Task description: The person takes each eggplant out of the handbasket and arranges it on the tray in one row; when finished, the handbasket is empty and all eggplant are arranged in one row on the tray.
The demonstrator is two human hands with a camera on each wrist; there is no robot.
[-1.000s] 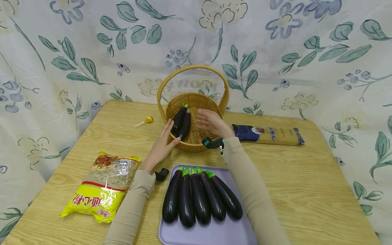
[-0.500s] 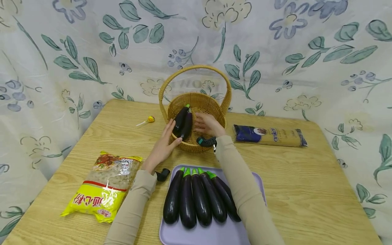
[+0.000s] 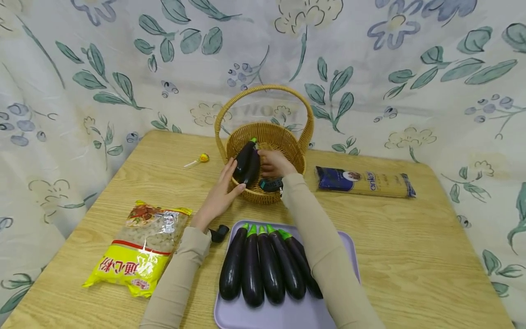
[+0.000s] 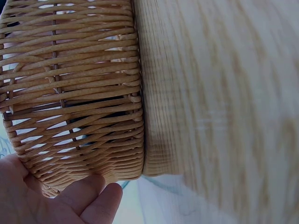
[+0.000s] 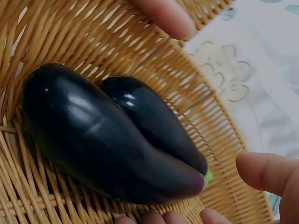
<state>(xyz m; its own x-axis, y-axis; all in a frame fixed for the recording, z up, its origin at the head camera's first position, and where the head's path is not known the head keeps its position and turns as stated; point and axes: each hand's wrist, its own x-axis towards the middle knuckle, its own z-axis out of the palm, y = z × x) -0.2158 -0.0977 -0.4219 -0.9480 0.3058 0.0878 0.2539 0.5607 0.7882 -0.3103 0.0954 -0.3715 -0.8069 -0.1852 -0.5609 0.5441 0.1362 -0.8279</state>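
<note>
Two dark eggplants [image 3: 251,168] lie side by side against the left inner wall of a wicker basket [image 3: 283,137]. My left hand [image 3: 218,198] holds the basket's front left rim; in the left wrist view its fingers [image 4: 100,200] lie against the outer weave. Inside the basket, right of the eggplants, is my right hand [image 3: 274,163]. In the right wrist view its thumb [image 5: 266,171] is apart from the nearer eggplant [image 5: 98,135], while fingertips show just below that eggplant. Whether they touch it I cannot tell.
Several eggplants [image 3: 263,269] lie in a row on a lilac tray [image 3: 287,315] before the basket. A yellow pasta bag [image 3: 139,249] lies left, a lollipop [image 3: 203,158] back left, and a spaghetti pack [image 3: 365,181] right. The basket's tall handle [image 3: 265,87] arches overhead.
My right hand has moved left and a little down inside the basket, closer to the eggplants. The left hand keeps its place at the rim. The head view has shifted slightly.
</note>
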